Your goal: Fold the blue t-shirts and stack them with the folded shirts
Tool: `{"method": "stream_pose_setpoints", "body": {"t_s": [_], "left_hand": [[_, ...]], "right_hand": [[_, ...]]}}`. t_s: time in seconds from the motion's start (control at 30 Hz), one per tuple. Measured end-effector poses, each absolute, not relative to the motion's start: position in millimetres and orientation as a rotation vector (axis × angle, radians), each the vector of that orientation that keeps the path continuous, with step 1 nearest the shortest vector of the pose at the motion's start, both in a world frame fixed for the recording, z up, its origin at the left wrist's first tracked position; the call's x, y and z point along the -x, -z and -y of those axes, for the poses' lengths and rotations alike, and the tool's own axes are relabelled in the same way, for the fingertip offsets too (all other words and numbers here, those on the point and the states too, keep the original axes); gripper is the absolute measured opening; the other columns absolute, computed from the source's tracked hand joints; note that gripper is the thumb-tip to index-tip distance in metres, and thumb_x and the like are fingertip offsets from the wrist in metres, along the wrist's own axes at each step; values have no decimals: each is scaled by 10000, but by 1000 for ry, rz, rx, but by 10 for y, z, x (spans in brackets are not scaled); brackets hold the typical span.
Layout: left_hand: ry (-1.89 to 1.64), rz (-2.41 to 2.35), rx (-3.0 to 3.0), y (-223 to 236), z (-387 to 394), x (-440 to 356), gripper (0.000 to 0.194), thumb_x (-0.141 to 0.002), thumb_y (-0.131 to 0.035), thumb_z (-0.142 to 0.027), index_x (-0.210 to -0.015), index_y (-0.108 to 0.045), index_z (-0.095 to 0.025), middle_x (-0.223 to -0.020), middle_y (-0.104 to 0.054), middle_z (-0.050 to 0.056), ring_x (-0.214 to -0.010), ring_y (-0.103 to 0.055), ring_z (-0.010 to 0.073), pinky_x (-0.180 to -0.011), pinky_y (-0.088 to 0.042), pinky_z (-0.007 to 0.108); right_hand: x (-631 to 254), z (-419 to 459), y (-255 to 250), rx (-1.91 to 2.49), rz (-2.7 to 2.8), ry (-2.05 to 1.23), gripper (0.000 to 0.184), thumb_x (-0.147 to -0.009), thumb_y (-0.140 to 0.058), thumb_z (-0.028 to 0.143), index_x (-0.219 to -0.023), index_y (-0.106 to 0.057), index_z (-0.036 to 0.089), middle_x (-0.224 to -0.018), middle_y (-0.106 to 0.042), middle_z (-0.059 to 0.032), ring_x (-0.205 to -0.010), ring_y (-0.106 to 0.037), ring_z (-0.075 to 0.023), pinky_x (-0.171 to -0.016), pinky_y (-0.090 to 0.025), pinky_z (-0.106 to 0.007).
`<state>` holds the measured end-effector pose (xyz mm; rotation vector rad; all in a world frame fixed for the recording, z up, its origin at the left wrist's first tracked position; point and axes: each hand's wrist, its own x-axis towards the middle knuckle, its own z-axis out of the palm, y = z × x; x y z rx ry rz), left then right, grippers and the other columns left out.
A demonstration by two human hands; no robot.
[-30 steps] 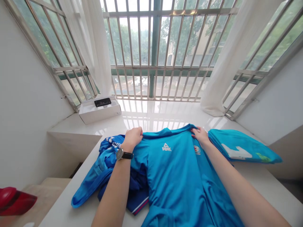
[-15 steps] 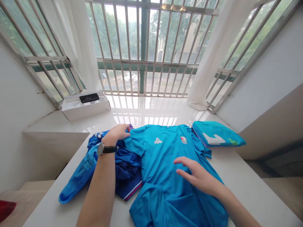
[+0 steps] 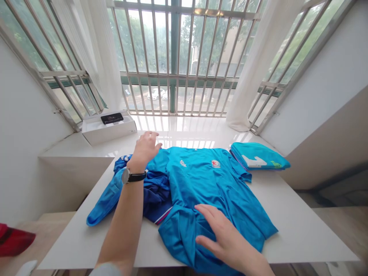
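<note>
Table (image 3: 304,237): plain white top; I can see its near edge, and the far side lies by the sill.
Windowsill (image 3: 184,126): white and glossy, streaked with light and reflections.
Window bars (image 3: 143,73): metal, in front of the glass; beyond them I make out trees and white cars (image 3: 156,93).
Curtains (image 3: 102,69): white, one hanging at each side.
Floor side: at lower left I have a red object (image 3: 17,240), cut off by the picture's edge; I cannot tell what it is.
White box (image 3: 109,132): open, on the left end of the sill. A black phone-like device (image 3: 112,118) lies at its open top; what supports it I cannot tell.
Folded stack (image 3: 255,155): turquoise, white and green print on top, at the table's far right.
Blue shirt (image 3: 198,180): spread front up across the middle of the table, lower part bunched and reaching over the near edge.
Dark blue pile (image 3: 156,197): crumpled, just left of the shirt.
Left hand (image 3: 146,149): over the shirt's sleeve at the far side, fingers slightly spread, thumb apart; I cannot tell whether it touches.
Right hand (image 3: 221,230): over the bunched lower part, fingers close together, thumb well apart, pinching nothing; contact unclear to me.
</note>
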<state>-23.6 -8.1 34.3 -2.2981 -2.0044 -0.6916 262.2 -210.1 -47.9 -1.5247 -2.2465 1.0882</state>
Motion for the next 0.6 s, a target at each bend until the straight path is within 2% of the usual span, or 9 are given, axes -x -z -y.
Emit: {"method": "stream_pose_setpoints", "body": {"t_s": [0.17,0.27,0.33,0.4,0.5,0.6], "left_hand": [[444,1565,3035,-441,843,-94,352,-937,-532,-361,-1264,-567,-235,-1272,-624,50,-1151,-579,235,-988,-447,324],[175,1330,3346,-230,1369,-230,353,-900,-606,-381,-1236,-592,-277,-1207,-649,41,-1090,-608,241,-919,-475,323],[-10,1323,3396,0,1657,-284,502,-821,-702,-451,-1272,-579,-267,-1217,-633,74,-1071,-606,278,-914,-479,368],[7,1459,3313,234,1861,-325,704,-741,-758,-540,-1340,-529,-249,-1275,-593,113,-1124,-565,324,-947,-463,423],[93,1678,3149,473,2015,-369,854,-697,-779,-578,-1413,-454,-244,-1351,-534,138,-1193,-506,352,-996,-426,459],[48,1811,3096,517,2054,-350,894,-727,-774,-500,-1478,-369,-234,-1351,-532,146,-1167,-534,336,-986,-431,432]], "right_hand": [[-3260,1995,634,1707,2053,-648,473,-900,-528,543,-1250,-634,243,-1394,-565,-118,-1294,-513,-311,-1093,-419,-475],[-3551,1882,685,1770,1960,-562,410,-922,-472,510,-1167,-640,227,-1267,-640,-118,-1018,-667,-272,-908,-543,-419],[-3648,1794,720,1832,1934,-558,435,-928,-440,518,-1189,-616,216,-1264,-638,-123,-876,-691,-248,-810,-566,-400],[-3670,1690,771,1913,1920,-496,510,-916,-444,548,-1256,-582,193,-1330,-604,-149,-967,-683,-282,-838,-553,-418],[-3619,1516,852,2044,1926,-397,660,-864,-519,585,-1359,-513,149,-1420,-539,-193,-1232,-565,-357,-954,-494,-458],[-3578,1384,853,2154,1953,-449,668,-806,-619,546,-1337,-535,149,-1324,-618,-204,-1198,-589,-368,-919,-497,-440]]}}
